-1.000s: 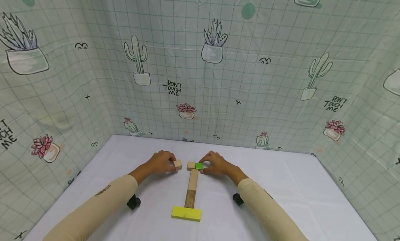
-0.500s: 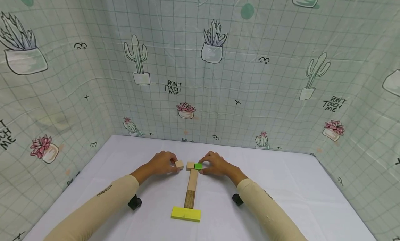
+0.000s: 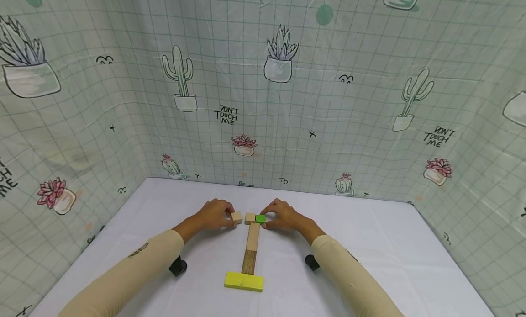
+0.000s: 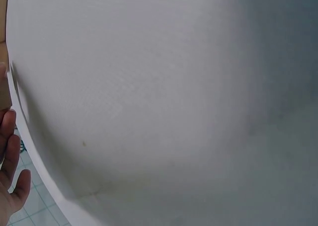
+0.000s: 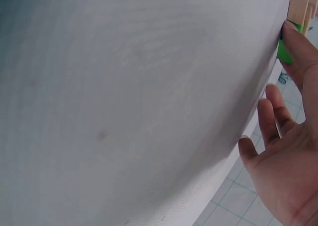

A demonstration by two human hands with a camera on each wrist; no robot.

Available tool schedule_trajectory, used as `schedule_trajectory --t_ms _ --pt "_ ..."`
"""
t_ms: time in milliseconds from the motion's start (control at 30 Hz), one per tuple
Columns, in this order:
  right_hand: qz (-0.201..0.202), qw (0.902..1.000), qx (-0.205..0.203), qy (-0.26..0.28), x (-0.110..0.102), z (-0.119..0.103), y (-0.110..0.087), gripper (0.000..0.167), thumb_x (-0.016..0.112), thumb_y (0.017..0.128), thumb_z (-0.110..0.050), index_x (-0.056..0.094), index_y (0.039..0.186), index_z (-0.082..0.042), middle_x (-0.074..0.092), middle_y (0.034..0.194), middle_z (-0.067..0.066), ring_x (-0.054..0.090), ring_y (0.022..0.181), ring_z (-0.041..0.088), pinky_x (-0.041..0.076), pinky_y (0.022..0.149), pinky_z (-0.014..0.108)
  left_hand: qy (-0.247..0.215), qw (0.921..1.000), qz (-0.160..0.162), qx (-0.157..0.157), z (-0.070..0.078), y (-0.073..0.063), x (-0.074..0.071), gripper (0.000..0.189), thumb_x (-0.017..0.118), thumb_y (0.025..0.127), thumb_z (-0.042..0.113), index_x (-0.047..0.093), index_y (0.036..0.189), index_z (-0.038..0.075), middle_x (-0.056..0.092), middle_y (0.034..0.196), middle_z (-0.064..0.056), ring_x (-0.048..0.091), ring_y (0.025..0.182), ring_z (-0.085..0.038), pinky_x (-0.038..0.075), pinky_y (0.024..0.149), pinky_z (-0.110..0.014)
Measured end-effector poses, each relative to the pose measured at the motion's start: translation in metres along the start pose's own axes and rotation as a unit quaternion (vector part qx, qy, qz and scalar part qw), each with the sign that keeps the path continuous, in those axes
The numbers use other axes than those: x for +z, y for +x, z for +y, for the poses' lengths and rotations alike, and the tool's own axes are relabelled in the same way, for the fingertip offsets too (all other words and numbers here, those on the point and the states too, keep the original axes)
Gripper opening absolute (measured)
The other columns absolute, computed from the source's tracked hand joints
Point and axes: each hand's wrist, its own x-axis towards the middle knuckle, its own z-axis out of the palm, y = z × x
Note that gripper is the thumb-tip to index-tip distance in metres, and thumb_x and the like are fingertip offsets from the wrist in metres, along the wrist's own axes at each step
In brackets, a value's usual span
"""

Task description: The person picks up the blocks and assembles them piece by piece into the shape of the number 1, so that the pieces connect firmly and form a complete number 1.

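Observation:
My left hand pinches a plain wooden cube between thumb and finger; a narrow gap parts it from a second plain wooden cube. Against that cube's right side sits a green cube, which my right hand holds by thumb and finger. In the right wrist view the thumb lies on the green cube while the other fingers stay loose. Below the cubes, a light wooden block, a dark-grained block and a yellow block line up toward me, the yellow one crosswise.
A white cloth covers the table. A patterned curtain with cactus drawings hangs behind and at both sides. Small black devices show beneath both forearms.
My left hand has moved slightly to the right with its wooden cube, narrowing the gap to the middle cube. The right hand stays on the green cube.

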Motion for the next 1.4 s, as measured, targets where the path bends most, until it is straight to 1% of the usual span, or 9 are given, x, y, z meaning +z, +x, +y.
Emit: schedule_trajectory --t_ms 200,400,567,800,1067,1400 --pt "-0.002 1.0000 0.002 0.000 0.0003 -0.0009 -0.0008 0.035 0.077 0.088 -0.034 0.072 0.121 -0.024 0.057 0.124 0.007 0.050 0.122 0.030 0.042 0.104 0.052 0.001 1.0000 -0.004 0.007 -0.0018 0.0035 0.0037 0.030 0.083 0.082 0.032 0.074 0.102 0.011 0.067 0.089 0.006 0.055 0.086 -0.012 0.045 0.084 -0.043" --pt "-0.007 0.9999 0.007 -0.005 -0.0008 -0.0011 0.0007 0.035 0.077 0.089 -0.034 0.072 0.122 -0.024 0.057 0.125 0.007 0.051 0.122 0.029 0.043 0.104 0.052 -0.006 0.9999 -0.011 0.007 0.0001 0.0046 0.0033 0.030 0.082 0.082 0.031 0.074 0.102 0.011 0.067 0.090 0.005 0.055 0.087 -0.013 0.046 0.084 -0.042" --pt "-0.009 0.9999 0.007 -0.006 -0.0012 -0.0015 0.0014 0.035 0.077 0.089 -0.034 0.072 0.122 -0.024 0.057 0.124 0.006 0.051 0.121 0.028 0.043 0.104 0.051 -0.012 0.9997 -0.019 0.008 0.0005 0.0063 0.0054 0.030 0.082 0.083 0.031 0.073 0.104 0.011 0.067 0.092 0.005 0.056 0.089 -0.013 0.046 0.087 -0.043" --pt "-0.012 0.9999 0.011 -0.004 -0.0042 -0.0060 -0.0003 0.036 0.077 0.089 -0.035 0.072 0.123 -0.024 0.056 0.126 0.007 0.049 0.126 0.031 0.042 0.106 0.053 -0.009 0.9998 -0.017 0.001 0.0011 0.0071 0.0074 0.028 0.082 0.083 0.031 0.073 0.102 0.012 0.066 0.090 0.006 0.055 0.088 -0.013 0.046 0.088 -0.045" --pt "-0.011 0.9997 0.021 -0.005 -0.0069 -0.0058 0.0004 0.036 0.077 0.089 -0.034 0.072 0.122 -0.025 0.056 0.126 0.006 0.049 0.126 0.031 0.041 0.106 0.054 -0.009 0.9998 -0.013 0.007 0.0004 0.0100 0.0059 0.029 0.082 0.083 0.031 0.074 0.103 0.011 0.067 0.090 0.005 0.055 0.088 -0.014 0.046 0.088 -0.045" --pt "-0.015 0.9995 0.027 0.007 -0.0046 -0.0039 0.0014 0.036 0.078 0.088 -0.035 0.072 0.122 -0.025 0.056 0.125 0.006 0.049 0.123 0.028 0.042 0.105 0.052 -0.014 0.9994 -0.030 0.010 0.0019 0.0080 0.0032 0.028 0.081 0.084 0.029 0.073 0.104 0.011 0.067 0.093 0.003 0.056 0.089 -0.015 0.046 0.087 -0.044"
